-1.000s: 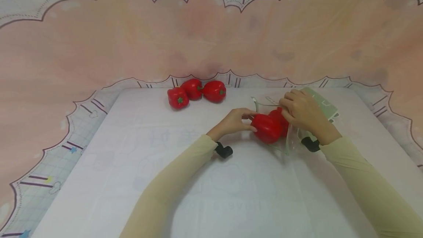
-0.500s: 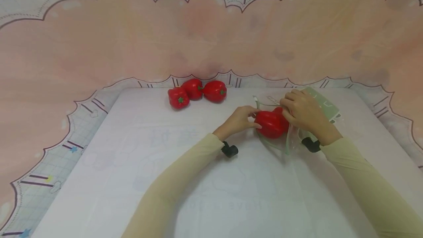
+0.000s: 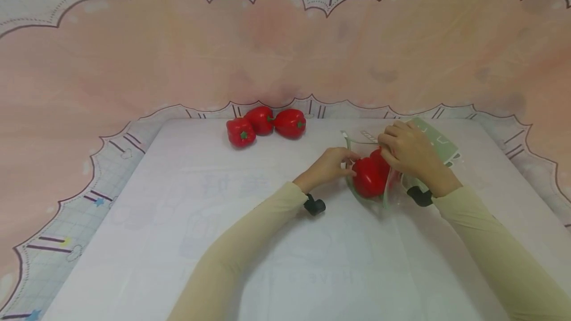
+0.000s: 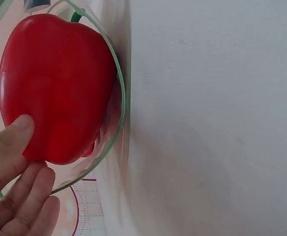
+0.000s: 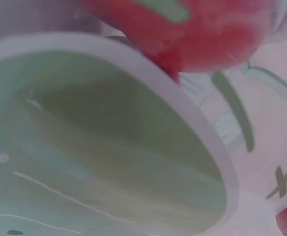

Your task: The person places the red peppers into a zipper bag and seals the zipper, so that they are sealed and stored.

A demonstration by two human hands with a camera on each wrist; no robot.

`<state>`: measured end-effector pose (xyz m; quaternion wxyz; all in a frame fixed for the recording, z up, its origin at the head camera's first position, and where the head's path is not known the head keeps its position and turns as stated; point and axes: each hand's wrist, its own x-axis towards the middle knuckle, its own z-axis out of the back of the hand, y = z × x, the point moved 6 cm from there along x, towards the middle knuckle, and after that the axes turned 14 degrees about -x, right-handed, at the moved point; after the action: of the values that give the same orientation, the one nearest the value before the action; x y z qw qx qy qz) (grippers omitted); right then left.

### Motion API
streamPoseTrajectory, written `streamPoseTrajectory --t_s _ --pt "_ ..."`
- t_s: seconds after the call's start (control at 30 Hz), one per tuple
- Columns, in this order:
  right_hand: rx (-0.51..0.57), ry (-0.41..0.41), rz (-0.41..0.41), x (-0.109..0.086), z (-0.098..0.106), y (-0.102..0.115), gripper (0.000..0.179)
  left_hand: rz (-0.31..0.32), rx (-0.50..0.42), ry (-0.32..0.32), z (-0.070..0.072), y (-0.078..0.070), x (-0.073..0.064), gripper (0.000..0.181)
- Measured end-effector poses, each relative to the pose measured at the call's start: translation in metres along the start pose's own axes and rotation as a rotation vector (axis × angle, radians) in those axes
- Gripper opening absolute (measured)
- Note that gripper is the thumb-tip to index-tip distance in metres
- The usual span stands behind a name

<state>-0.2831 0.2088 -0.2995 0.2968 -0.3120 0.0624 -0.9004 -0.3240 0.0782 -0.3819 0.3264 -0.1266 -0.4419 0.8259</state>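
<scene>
My left hand (image 3: pixel 327 167) holds a red bell pepper (image 3: pixel 369 178) by its near end, thumb on its side and fingertips beneath, as the left wrist view shows. That pepper (image 4: pixel 57 88) lies within the green-rimmed mouth of a clear plastic bag (image 4: pixel 123 98), its green stem pointing inward. Another red pepper (image 3: pixel 379 158) is deeper in the bag, partly covered. With curled fingers, my right hand (image 3: pixel 408 150) grips the bag's upper edge; its fingertips are hidden in the head view. The bag's green printed panel (image 5: pixel 109 128) fills much of the right wrist view.
Three red bell peppers sit together at the back of the white table (image 3: pixel 250 241): one at the left (image 3: pixel 241 132), one in the middle (image 3: pixel 259 120) and one at the right (image 3: pixel 290 123). A patterned curtain (image 3: pixel 267 53) hangs behind the table.
My left hand has moved right, taking the pepper from the bag's mouth further inside. My right hand stays where it was on the bag. The peppers at the back have not moved.
</scene>
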Motion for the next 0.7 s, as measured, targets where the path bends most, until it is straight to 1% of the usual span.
streamPoseTrajectory --t_s 0.13,0.3,0.47,0.57,0.7 --pt "-0.003 -0.008 0.005 0.0 -0.001 0.0 0.012 -0.016 0.022 0.005 -0.002 0.001 0.001 0.046" --pt "-0.001 -0.032 0.016 -0.002 -0.002 -0.001 0.013 -0.05 0.077 0.006 -0.006 -0.003 0.003 0.044" --pt "0.006 -0.019 0.011 -0.002 -0.002 -0.002 0.013 -0.009 0.126 -0.029 -0.008 -0.004 0.003 0.041" --pt "0.006 -0.012 0.008 -0.001 -0.001 -0.001 0.012 0.02 0.097 -0.047 -0.008 -0.001 0.002 0.04" --pt "0.0 -0.009 0.008 -0.001 0.0 0.0 0.012 0.034 0.006 -0.05 -0.007 0.007 -0.001 0.039"
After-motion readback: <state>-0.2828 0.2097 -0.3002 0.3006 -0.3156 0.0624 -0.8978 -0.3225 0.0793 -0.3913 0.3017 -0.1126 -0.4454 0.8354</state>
